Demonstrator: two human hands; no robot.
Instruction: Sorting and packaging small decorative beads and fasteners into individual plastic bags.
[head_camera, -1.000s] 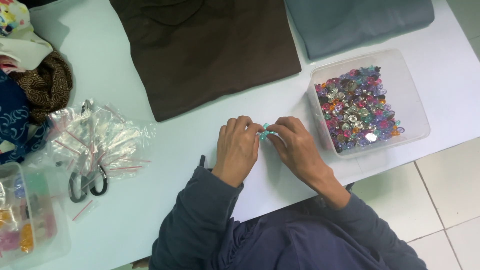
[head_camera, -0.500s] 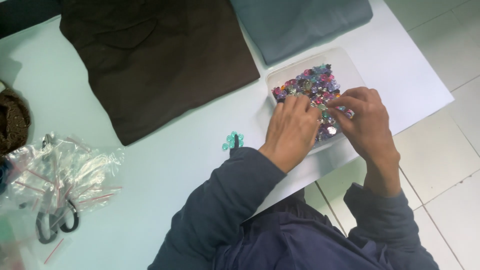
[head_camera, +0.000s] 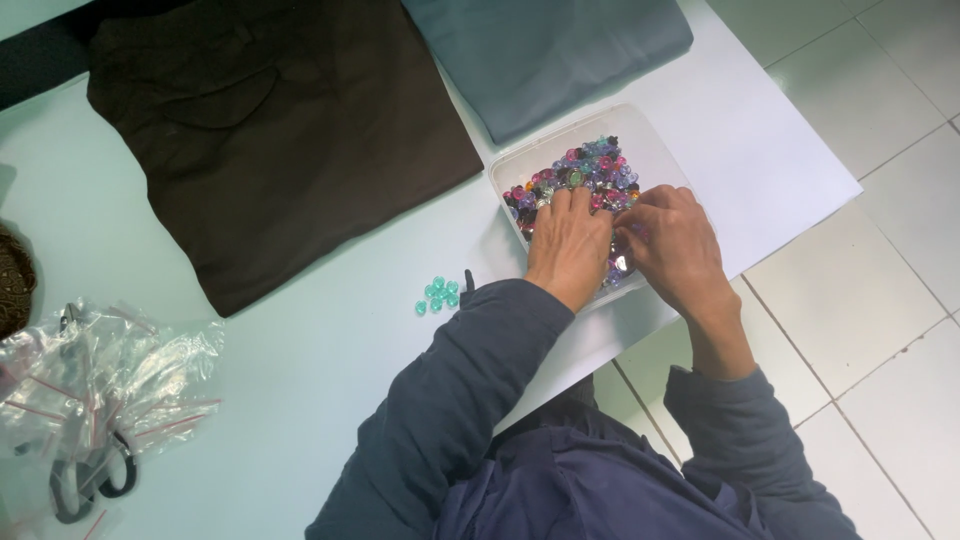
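Both hands are inside a clear plastic tray (head_camera: 642, 128) filled with several small colourful beads (head_camera: 580, 172). My left hand (head_camera: 568, 244) lies palm down on the beads, fingers spread over them. My right hand (head_camera: 672, 248) is beside it, fingertips pressed into the beads; what they pinch is hidden. A small cluster of teal beads (head_camera: 438, 294) lies on the white table (head_camera: 300, 360), left of my left sleeve and apart from both hands.
A folded dark brown cloth (head_camera: 270, 130) and a folded grey-blue cloth (head_camera: 550, 50) lie at the back. Clear small bags (head_camera: 100, 370) and black-handled scissors (head_camera: 90, 480) lie at the left. The table's right edge borders a tiled floor (head_camera: 880, 300).
Both hands left the teal beads on the table and moved right into the bead tray. The camera view shifted right along with them.
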